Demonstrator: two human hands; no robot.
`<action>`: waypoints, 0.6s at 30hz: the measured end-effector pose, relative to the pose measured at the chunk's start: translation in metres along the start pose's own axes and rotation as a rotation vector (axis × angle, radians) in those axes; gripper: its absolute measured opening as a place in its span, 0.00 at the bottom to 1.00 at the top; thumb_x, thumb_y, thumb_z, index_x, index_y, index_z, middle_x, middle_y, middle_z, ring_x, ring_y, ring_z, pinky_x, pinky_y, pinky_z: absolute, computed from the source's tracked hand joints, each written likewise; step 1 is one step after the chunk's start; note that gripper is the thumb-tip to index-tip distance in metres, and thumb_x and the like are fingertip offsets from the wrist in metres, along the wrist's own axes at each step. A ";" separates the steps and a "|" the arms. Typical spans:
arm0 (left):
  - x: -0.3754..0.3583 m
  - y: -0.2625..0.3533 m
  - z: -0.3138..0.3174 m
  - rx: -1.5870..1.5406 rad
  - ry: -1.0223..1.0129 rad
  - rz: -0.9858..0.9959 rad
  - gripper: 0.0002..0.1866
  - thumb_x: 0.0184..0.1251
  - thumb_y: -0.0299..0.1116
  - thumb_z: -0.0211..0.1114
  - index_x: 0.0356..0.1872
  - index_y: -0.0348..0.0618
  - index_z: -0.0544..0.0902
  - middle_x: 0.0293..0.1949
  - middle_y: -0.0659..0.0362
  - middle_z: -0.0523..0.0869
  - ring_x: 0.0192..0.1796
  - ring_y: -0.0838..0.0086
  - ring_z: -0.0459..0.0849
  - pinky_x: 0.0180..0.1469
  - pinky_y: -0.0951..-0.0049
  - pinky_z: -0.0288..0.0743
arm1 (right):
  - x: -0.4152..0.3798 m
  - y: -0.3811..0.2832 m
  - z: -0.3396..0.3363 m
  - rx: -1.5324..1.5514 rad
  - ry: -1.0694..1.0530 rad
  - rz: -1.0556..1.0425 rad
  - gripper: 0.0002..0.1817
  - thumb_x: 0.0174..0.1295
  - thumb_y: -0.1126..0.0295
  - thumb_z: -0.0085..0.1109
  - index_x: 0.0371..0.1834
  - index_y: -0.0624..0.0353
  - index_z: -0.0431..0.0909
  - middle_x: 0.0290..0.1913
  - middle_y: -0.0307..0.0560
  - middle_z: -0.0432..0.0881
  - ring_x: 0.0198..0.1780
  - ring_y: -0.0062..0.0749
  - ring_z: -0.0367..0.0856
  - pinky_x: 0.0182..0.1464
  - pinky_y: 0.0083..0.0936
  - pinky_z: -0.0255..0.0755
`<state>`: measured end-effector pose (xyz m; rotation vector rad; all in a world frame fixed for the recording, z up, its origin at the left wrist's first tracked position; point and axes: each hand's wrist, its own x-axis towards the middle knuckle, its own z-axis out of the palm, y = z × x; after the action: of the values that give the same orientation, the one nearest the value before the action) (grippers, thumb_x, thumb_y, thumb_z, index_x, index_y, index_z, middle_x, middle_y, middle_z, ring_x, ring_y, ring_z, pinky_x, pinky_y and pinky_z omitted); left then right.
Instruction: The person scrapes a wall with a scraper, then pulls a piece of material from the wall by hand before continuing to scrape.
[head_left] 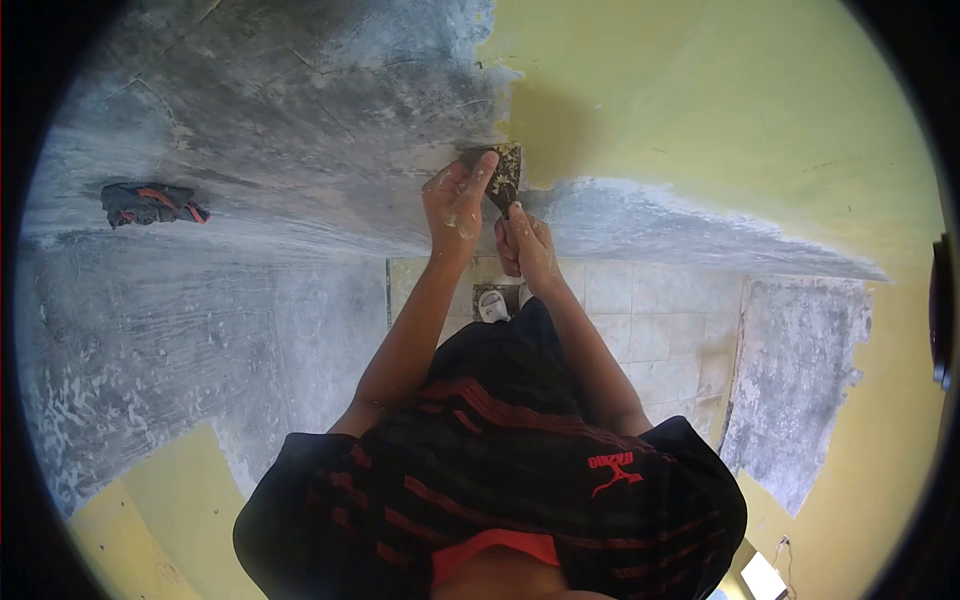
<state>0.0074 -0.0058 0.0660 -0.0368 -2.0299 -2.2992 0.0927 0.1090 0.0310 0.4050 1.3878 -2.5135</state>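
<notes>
A putty knife [508,175] with a dark blade, speckled with yellowish flakes, is held up close to the wall where bare grey meets yellow paint. My right hand [528,248] is closed around its handle, thumb along the top. At the blade's left side, my left hand [455,205] is closed, with the thumb over the blade and the fingers curled behind. Pale flakes stick to the left hand's skin. Whether the blade's edge touches the wall is hard to tell.
Yellow paint [700,90] covers the wall at upper right, with a ragged edge along the scraped grey surface [300,130]. A crumpled dark cloth [152,204] with red trim lies at left. Below are pale floor tiles [640,315] and a white round object [492,306].
</notes>
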 end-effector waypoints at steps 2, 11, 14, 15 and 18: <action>-0.005 0.011 -0.005 0.072 -0.026 0.018 0.17 0.72 0.37 0.77 0.27 0.38 0.81 0.27 0.67 0.78 0.32 0.85 0.70 0.33 0.77 0.62 | 0.004 0.005 0.002 -0.074 0.042 -0.036 0.27 0.82 0.43 0.49 0.30 0.52 0.71 0.19 0.29 0.65 0.17 0.15 0.58 0.19 0.20 0.52; -0.024 0.045 -0.043 0.798 -0.312 0.865 0.21 0.72 0.29 0.70 0.64 0.35 0.83 0.68 0.46 0.83 0.70 0.52 0.81 0.68 0.58 0.78 | 0.001 0.006 0.015 -0.030 0.077 -0.105 0.28 0.82 0.42 0.49 0.28 0.52 0.71 0.19 0.31 0.67 0.17 0.15 0.60 0.20 0.20 0.53; -0.004 0.054 -0.043 0.877 -0.639 0.952 0.23 0.71 0.25 0.67 0.66 0.37 0.83 0.72 0.52 0.81 0.76 0.55 0.76 0.73 0.55 0.75 | 0.001 0.004 0.017 -0.041 0.079 -0.155 0.28 0.83 0.43 0.48 0.29 0.53 0.72 0.19 0.31 0.68 0.17 0.16 0.60 0.20 0.20 0.54; 0.000 0.059 -0.040 1.002 -0.718 1.013 0.22 0.70 0.25 0.66 0.66 0.38 0.84 0.71 0.53 0.82 0.76 0.58 0.77 0.74 0.57 0.75 | 0.001 0.004 0.015 -0.033 0.076 -0.155 0.28 0.83 0.43 0.48 0.29 0.53 0.72 0.19 0.31 0.68 0.17 0.16 0.60 0.20 0.20 0.54; 0.013 0.054 -0.037 1.099 -0.824 1.114 0.23 0.68 0.24 0.66 0.65 0.39 0.85 0.71 0.56 0.82 0.76 0.63 0.77 0.74 0.61 0.76 | 0.001 0.002 0.008 -0.060 0.012 -0.209 0.28 0.83 0.44 0.47 0.29 0.54 0.73 0.19 0.32 0.68 0.16 0.16 0.60 0.19 0.20 0.55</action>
<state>-0.0010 -0.0501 0.1156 -1.6667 -2.2527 -0.3843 0.0917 0.1016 0.0332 0.2765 1.5811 -2.6272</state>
